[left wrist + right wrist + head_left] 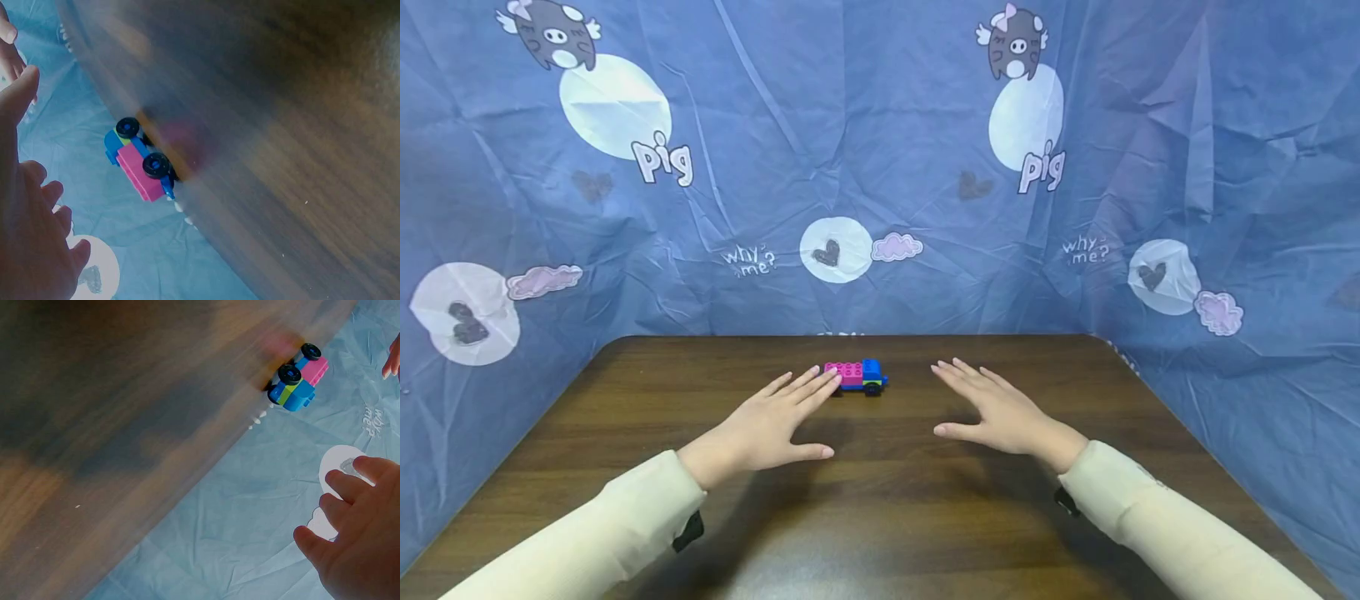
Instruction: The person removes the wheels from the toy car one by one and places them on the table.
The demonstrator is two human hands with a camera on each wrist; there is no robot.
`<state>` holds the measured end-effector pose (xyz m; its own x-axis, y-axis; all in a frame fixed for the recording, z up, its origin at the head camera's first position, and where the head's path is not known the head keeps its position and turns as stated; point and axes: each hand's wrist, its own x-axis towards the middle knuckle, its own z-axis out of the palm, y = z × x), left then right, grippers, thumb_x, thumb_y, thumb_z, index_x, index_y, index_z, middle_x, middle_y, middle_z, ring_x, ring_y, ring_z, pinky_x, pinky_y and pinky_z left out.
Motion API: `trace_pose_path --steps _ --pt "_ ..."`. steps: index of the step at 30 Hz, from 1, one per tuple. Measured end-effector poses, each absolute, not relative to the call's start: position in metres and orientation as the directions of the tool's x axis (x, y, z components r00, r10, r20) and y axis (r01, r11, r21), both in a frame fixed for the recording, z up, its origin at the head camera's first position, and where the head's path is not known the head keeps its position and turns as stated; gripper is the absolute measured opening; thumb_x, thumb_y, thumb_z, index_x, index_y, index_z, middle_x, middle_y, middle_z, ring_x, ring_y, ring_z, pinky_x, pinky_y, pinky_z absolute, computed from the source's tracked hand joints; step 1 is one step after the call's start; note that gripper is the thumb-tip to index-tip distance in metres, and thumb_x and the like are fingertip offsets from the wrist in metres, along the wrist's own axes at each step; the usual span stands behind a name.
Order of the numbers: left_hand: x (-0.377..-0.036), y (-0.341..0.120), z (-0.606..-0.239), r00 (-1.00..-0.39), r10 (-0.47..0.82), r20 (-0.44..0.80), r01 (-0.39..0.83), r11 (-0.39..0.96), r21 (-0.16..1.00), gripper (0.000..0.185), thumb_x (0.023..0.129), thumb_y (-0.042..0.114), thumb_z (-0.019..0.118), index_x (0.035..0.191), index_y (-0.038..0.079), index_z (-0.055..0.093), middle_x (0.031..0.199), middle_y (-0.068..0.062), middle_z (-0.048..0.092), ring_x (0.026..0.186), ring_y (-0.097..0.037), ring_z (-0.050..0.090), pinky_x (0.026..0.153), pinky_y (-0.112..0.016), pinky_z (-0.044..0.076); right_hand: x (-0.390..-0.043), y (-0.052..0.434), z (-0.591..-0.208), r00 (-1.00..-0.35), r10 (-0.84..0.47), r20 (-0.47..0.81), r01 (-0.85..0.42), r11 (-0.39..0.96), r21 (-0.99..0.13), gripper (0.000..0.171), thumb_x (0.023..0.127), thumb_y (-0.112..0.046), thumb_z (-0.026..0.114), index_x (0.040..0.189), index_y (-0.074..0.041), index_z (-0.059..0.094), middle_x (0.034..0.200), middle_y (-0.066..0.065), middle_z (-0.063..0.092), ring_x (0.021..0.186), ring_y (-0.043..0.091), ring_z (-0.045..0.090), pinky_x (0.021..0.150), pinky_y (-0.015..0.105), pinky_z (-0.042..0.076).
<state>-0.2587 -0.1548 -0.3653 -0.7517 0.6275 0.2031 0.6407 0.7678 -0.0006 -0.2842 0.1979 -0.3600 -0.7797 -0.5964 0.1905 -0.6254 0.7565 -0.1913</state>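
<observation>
A small toy car [857,377] of pink and blue bricks with black wheels stands on the dark wooden table [880,517], near its far edge. My left hand [775,421] hovers palm down with straight fingers, its fingertips [831,375] right beside the car's pink end; touching or not I cannot tell. My right hand [992,408] is spread flat, palm down, a short way right of the car and holds nothing. The left wrist view shows the car [141,164] beyond my left hand [28,244]. In the right wrist view the car [299,378] lies past my right hand [353,537].
A blue sheet [880,167] printed with pigs, hearts and clouds hangs close behind the table and along both sides. Cream sleeves [587,542] cover both forearms. The table's near part is bare wood.
</observation>
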Motion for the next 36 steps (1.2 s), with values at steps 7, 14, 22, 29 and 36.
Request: trace_pose_path --steps 7,14,22,29,36 --pt "-0.266 -0.157 -0.363 -0.756 0.626 0.190 0.642 0.766 0.033 0.094 0.084 0.061 0.062 0.154 0.012 0.022 0.161 -0.006 0.022 0.148 -0.027 0.019 0.119 -0.048 0.017 -0.291 0.191 -0.358 -0.770 -0.599 0.218 -0.636 0.747 -0.196 0.090 0.084 -0.065 0.060 0.153 -0.017 0.029 0.158 0.002 0.031 0.147 0.027 0.025 0.118 0.051 0.020" --pt "-0.278 -0.161 -0.364 -0.762 0.616 0.202 0.643 0.756 0.120 0.095 0.084 0.056 0.067 0.154 0.010 0.023 0.160 -0.010 0.022 0.148 -0.030 0.020 0.118 -0.048 0.021 -0.298 0.185 -0.358 -0.780 -0.588 0.216 -0.625 0.750 -0.215 0.091 0.082 -0.066 0.061 0.153 -0.019 0.029 0.158 -0.001 0.031 0.147 0.024 0.025 0.118 0.049 0.022" --pt "-0.292 -0.163 -0.366 -0.778 0.584 0.234 0.628 0.742 0.234 0.094 0.081 0.047 0.074 0.152 0.007 0.026 0.158 -0.012 0.028 0.145 -0.033 0.027 0.115 -0.052 0.027 -0.302 0.172 -0.354 -0.796 -0.576 0.186 -0.605 0.755 -0.253 0.092 0.082 -0.065 0.062 0.154 -0.021 0.027 0.158 0.005 0.028 0.146 0.025 0.026 0.115 0.052 0.027" --pt "-0.301 -0.164 -0.365 -0.818 0.537 0.208 0.574 0.734 0.363 0.095 0.082 0.041 0.075 0.154 0.010 0.022 0.159 -0.013 0.025 0.145 -0.034 0.025 0.116 -0.051 0.024 -0.309 0.164 -0.352 -0.822 -0.548 0.158 -0.569 0.771 -0.285 0.095 0.080 -0.068 0.063 0.155 -0.025 0.023 0.158 0.007 0.028 0.145 0.028 0.029 0.114 0.052 0.029" --pt "-0.310 -0.164 -0.366 -0.853 0.488 0.186 0.517 0.740 0.431 0.095 0.081 0.040 0.077 0.153 0.008 0.023 0.157 -0.016 0.029 0.144 -0.035 0.028 0.116 -0.051 0.025 -0.320 0.157 -0.352 -0.840 -0.528 0.128 -0.536 0.765 -0.357 0.097 0.078 -0.065 0.066 0.155 -0.025 0.021 0.158 0.004 0.028 0.144 0.026 0.030 0.115 0.049 0.029"
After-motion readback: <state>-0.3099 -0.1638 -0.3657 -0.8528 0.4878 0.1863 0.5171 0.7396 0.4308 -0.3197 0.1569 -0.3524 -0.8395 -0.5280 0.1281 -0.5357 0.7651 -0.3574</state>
